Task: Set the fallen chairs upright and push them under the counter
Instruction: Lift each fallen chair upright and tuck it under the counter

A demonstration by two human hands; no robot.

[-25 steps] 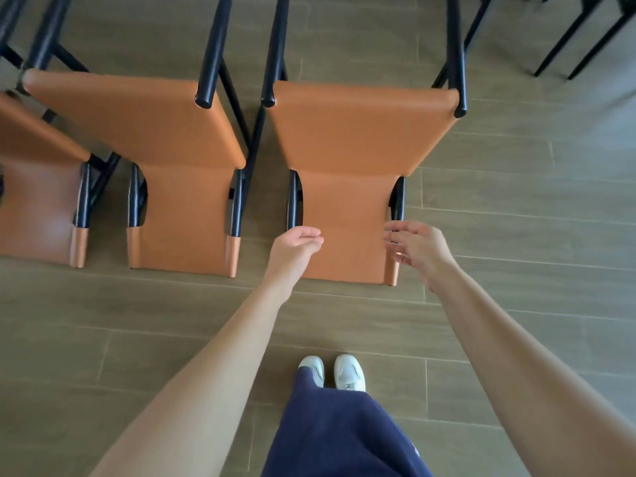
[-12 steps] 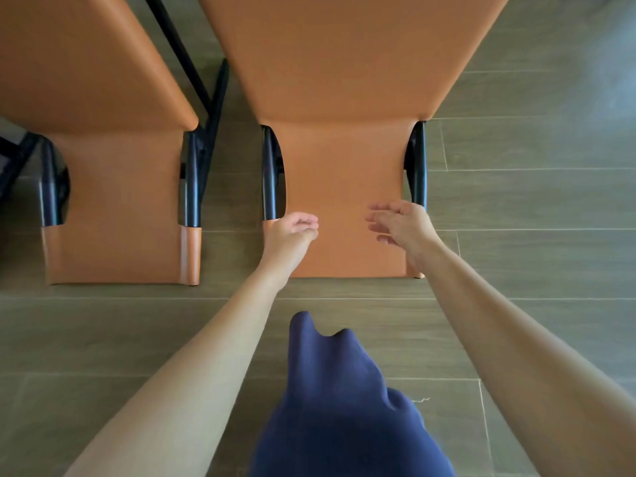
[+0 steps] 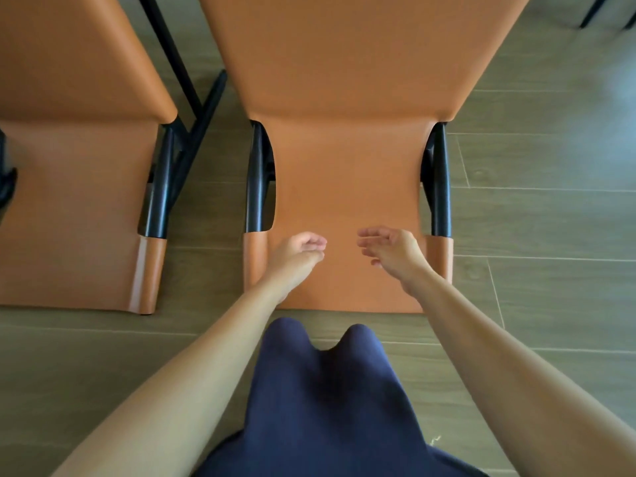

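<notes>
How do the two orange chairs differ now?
The left hand and right hand are over the right chair; neither is near the left chair. The right chair shows its backrest's full width; the left chair is cut by the picture's edge. Both are orange, black-framed, lying on the floor.

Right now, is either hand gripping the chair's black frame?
No: the left hand and right hand are over the orange backrest, between the black frame tubes, loosely curled round nothing.

Soft, diffuse light filled the scene; pale glare washed the floor (image 3: 592, 108) right of the right-hand orange chair (image 3: 344, 166); frame edges bowed, slightly blurred.
</notes>
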